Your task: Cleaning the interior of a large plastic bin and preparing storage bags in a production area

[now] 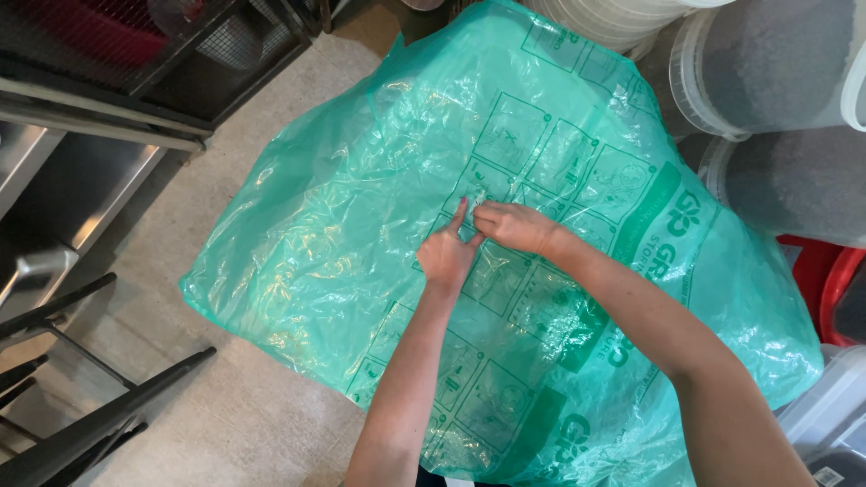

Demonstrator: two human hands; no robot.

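Both hands are meeting at frame centre: left hand [448, 254] and right hand [510, 225] pinching a tiny bunched spot on the green plastic bag [343, 225], seemingly picking it open; steady fingertip pull needed.

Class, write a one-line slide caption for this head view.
Both hands, left hand and right hand, pinch a large green plastic bag at its middle.

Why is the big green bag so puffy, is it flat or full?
Full or puffed out: the green plastic bag bulges into a rounded, crinkled mound. What fills it cannot be told. Both hands, left and right, pinch its top.
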